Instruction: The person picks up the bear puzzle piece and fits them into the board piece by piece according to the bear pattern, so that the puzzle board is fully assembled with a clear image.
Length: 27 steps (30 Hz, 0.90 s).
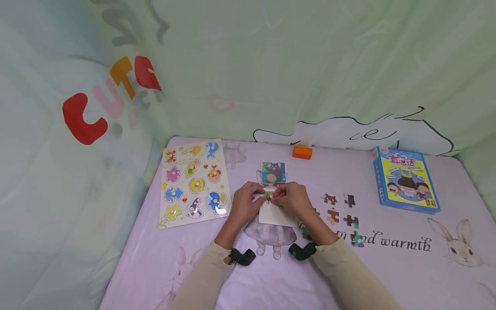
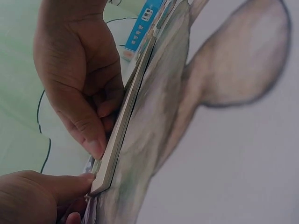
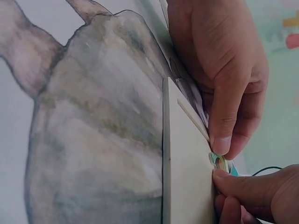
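Note:
In the head view both hands meet at the upper left of a pale wooden puzzle board (image 1: 277,216). My left hand (image 1: 246,203) pinches a small green and brown puzzle piece (image 3: 217,161) there, thumb and finger on it. From the other side my right hand (image 1: 293,198) also grips that piece with thumb and curled fingers. The piece is mostly covered by the fingertips. A bear picture card (image 1: 273,173) lies just above the board. Loose puzzle pieces, such as a bear-face piece (image 1: 330,199) and a green piece (image 1: 358,239), lie to the right.
A sea-animal knob puzzle (image 1: 199,184) lies on the left. At the back is an orange block (image 1: 302,152). A blue and yellow box (image 1: 407,180) rests on the right. Printed fabric covers the table (image 1: 255,286), and curtains (image 1: 248,73) hang behind it.

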Motion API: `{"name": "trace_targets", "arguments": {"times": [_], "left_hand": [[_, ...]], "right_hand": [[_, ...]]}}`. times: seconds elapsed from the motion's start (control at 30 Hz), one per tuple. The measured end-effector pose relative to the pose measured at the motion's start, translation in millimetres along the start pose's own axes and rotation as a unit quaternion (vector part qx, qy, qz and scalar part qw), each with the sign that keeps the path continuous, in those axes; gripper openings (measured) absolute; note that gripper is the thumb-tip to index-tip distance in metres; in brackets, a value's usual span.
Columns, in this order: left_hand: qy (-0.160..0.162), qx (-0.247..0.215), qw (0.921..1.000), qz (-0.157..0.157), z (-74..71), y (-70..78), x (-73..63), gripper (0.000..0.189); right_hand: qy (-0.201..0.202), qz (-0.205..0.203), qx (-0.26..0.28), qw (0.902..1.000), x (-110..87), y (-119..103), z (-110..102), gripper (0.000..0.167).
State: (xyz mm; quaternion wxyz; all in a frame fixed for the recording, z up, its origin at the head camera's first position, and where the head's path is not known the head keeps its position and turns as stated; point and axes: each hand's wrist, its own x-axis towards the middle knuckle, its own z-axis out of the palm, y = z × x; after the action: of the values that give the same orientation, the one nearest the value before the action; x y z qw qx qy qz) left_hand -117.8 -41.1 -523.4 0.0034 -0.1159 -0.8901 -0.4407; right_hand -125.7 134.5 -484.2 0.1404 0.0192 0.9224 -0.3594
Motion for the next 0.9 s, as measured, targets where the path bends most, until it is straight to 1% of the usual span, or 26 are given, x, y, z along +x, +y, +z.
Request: {"name": "trace_targets", "arguments": {"times": [0.27, 0.53, 0.67, 0.9], "left_hand": [[-0.002, -0.004, 1.0, -0.001, -1.6, -1.8, 0.2, 0.014], [-0.011, -0.007, 0.9999, -0.01, -2.3, -1.7, -0.2, 0.014], [-0.015, -0.006, 0.9998, -0.007, -2.7, -0.6, -0.4, 0.015], [-0.021, 0.001, 0.9998, 0.003, -0.1, 0.9, -0.2, 0.015]], "right_hand": [[-0.006, 0.0, -0.005, 1.0, 3.3, -0.7, 1.2, 0.012], [-0.01, -0.012, -0.006, 0.9999, 3.2, -0.2, 0.4, 0.011], [-0.01, -0.015, -0.008, 0.9998, 1.7, -0.3, -0.1, 0.011], [-0.009, -0.043, -0.015, 0.9989, -3.4, 5.8, -5.4, 0.013]]}}
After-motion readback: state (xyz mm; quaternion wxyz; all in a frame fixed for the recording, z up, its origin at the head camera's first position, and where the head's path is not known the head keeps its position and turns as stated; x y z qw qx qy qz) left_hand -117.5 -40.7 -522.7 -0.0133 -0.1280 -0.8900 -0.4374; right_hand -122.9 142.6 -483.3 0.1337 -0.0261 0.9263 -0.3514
